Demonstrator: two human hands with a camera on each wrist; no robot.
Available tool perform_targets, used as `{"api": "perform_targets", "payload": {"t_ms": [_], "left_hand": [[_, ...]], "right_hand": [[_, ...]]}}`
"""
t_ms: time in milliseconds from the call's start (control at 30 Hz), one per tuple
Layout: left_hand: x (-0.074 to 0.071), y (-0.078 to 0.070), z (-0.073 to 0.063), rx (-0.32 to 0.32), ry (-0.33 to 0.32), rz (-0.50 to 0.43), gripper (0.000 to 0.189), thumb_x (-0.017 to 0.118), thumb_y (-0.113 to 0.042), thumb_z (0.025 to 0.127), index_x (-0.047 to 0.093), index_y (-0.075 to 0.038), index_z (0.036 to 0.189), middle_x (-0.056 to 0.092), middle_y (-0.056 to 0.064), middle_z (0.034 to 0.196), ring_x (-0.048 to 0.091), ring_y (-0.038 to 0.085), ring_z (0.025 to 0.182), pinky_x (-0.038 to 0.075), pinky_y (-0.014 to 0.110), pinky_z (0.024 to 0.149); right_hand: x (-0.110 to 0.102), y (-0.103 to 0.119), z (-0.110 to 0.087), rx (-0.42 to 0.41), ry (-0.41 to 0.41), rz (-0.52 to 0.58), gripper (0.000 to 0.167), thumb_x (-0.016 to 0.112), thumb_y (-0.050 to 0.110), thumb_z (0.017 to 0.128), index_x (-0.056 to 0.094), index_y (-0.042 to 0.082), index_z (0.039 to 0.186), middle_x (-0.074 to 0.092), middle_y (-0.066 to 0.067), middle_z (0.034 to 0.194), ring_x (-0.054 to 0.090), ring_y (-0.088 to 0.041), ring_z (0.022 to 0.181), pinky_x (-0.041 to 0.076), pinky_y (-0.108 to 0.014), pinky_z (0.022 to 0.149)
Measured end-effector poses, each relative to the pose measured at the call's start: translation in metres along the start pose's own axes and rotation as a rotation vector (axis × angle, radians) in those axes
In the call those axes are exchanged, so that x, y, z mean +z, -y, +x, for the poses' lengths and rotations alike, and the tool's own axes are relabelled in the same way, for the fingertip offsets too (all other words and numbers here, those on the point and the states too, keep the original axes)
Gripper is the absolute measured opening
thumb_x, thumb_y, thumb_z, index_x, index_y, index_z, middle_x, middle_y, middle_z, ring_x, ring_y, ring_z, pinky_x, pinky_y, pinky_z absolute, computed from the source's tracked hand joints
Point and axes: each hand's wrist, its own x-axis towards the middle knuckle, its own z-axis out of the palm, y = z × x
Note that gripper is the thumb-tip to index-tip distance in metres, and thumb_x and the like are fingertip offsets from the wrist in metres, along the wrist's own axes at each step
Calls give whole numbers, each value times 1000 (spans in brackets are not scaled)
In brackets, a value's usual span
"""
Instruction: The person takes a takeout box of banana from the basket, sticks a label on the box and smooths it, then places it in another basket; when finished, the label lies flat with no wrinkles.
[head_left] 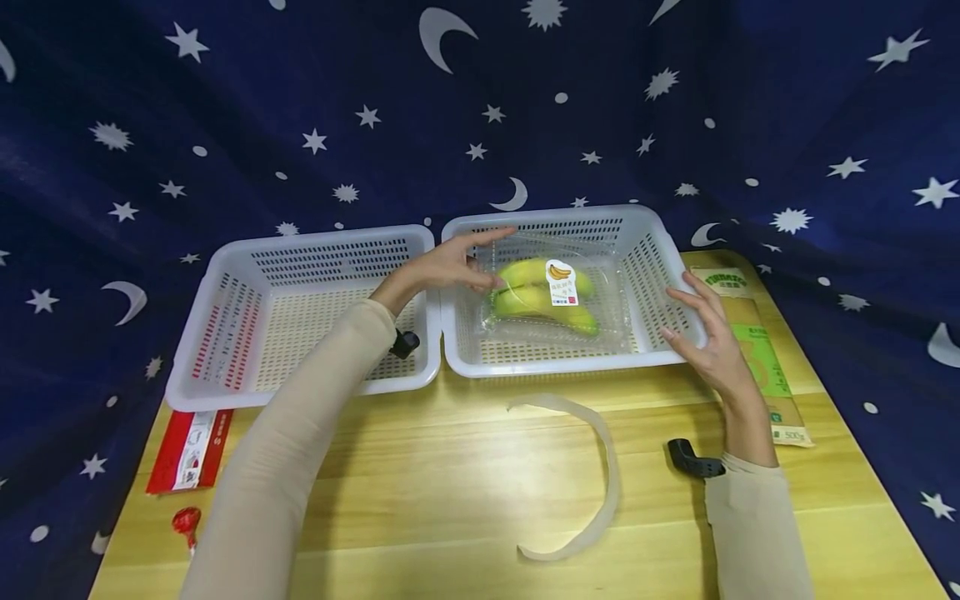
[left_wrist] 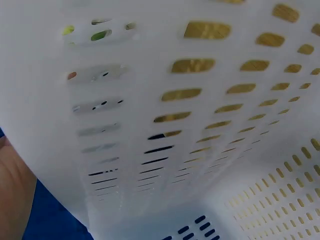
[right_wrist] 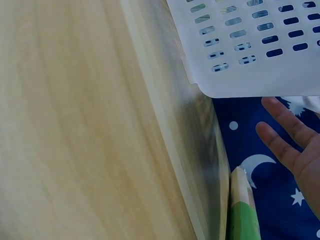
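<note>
A clear plastic box of bananas (head_left: 525, 304) with a white banana label lies inside the right white basket (head_left: 547, 365). My left hand (head_left: 450, 265) reaches over that basket's left side, index finger straight, with its thumb side overlapping the left end of the box. In the left wrist view, only a sliver of this hand (left_wrist: 15, 190) shows beyond a basket wall. At the right end of the same basket, my right hand (head_left: 708, 342) spreads its fingers beside the rim. The right wrist view has two of its fingers (right_wrist: 280, 145) extended just under the basket's edge.
Against the right basket stands a second white basket (head_left: 300, 396). A red packet (head_left: 191, 450) and a red-wrapped lollipop (head_left: 186, 523) lie at the left. A pale curved strip (head_left: 611, 475) is on the wooden table (head_left: 420, 492). To the right lies a green-labelled 500g bag (head_left: 761, 358).
</note>
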Motion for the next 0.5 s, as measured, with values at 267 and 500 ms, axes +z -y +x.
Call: {"api": "perform_targets", "payload": {"t_ms": [267,500], "left_hand": [[2,1,1,-19,-13,165,106,88,-20,73,22,-26,157,56,2,120,46,9,54,47,24,60],[6,-4,-1,-74,3,281,118,90,-29,69,13,-29,158,20,13,160,67,21,81,52,32,91]], "right_hand": [[0,-1,1,12,4,-17,53,61,-9,81,47,-14,132,19,-24,158,22,-15,143,24,-16,104],[1,1,0,10,2,-11,52,61,-11,81,46,-15,132,18,-26,158,18,-18,146,19,-18,107]]}}
